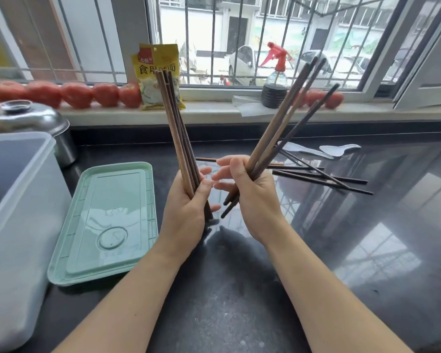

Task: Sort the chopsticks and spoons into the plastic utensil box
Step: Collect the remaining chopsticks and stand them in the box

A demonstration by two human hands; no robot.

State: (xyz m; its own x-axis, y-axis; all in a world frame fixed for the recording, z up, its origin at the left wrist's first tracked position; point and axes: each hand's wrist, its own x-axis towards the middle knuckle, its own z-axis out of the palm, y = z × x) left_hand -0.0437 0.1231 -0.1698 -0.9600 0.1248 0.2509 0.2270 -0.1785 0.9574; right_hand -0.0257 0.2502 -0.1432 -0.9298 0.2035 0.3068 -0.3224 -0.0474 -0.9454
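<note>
gripping chopstick bundles, l hand (186, 207) & r hand (252, 197) (loose chopsticks (323, 177) just right).

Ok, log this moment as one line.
left hand: holds upright chopstick bundle | right hand: holds fanned chopsticks | loose chopsticks, spoons: on counter | green lid: left

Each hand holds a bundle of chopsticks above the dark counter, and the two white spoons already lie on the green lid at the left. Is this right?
Not quite. The head view shows the two white spoons on the dark counter at the far right, not on the green lid. The left hand and right hand do each hold chopsticks.
</note>
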